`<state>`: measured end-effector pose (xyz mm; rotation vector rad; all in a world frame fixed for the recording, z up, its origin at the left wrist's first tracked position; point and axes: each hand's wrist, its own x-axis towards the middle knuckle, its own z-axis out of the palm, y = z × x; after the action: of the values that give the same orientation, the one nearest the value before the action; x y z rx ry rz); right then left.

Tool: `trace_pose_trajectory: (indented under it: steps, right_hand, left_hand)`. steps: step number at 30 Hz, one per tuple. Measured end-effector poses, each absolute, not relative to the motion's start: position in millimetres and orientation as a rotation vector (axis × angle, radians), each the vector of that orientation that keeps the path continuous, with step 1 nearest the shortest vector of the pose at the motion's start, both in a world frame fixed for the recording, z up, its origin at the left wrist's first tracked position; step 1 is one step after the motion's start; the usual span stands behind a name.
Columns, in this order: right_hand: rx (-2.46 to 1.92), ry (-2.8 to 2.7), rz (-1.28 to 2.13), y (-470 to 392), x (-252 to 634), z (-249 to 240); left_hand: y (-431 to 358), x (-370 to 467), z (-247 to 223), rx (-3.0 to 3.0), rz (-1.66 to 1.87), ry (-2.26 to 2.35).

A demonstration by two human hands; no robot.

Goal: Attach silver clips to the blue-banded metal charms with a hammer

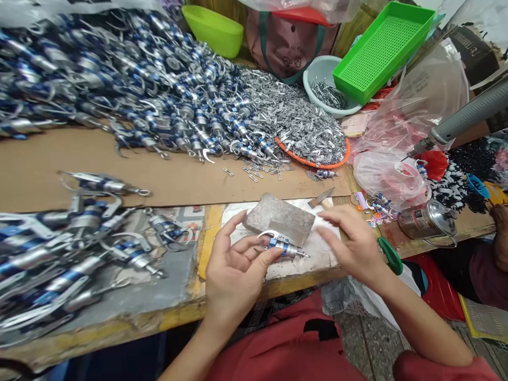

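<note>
Between thumb and fingers, my left hand (234, 272) grips a small blue-and-silver metal piece (286, 246) with a curved silver lever at one end and a thin tip at the other. It is held just over the near edge of a grey stone block (280, 214). To the right of the block, my right hand (355, 246) hovers with its fingers apart and nothing visible in them. A knife (321, 198) lies just beyond that hand. White paper (234, 211) lies beneath the block.
Similar blue-and-silver pieces are heaped at the back left (159, 79) and near left (59, 264). Small metal plates fill an orange-rimmed tray (346, 153). A power screwdriver (456, 124) hangs at right, above a metal mug (416, 222). Another person's hand (499, 233) shows at the right edge.
</note>
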<state>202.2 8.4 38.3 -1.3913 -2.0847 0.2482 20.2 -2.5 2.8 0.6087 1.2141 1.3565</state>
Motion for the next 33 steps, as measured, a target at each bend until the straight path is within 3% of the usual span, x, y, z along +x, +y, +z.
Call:
trace_pose_trajectory:
  steps: [7,19,23,27,33]
  right_hand:
    - [-1.355,-2.261,0.483,23.2,152.1,43.7]
    - [-1.366,-2.095,0.396,16.0,165.6,43.0]
    - [-1.786,-1.981,0.084,5.3,229.7,29.7]
    - [-2.066,-2.17,0.16,-2.9,267.2,13.4]
    - [-1.62,-2.281,0.218,-24.3,238.7,47.2]
  left_hand:
    - [-4.1,20.7,5.1,0.584,1.333,1.174]
    - [-4.1,21.5,5.1,0.59,1.334,1.189]
    - [-5.0,21.2,3.8,0.575,1.336,1.192]
    - [-5.2,20.9,1.3,0.594,1.337,1.194]
    - [-4.4,21.5,1.1,0.633,1.349,1.199]
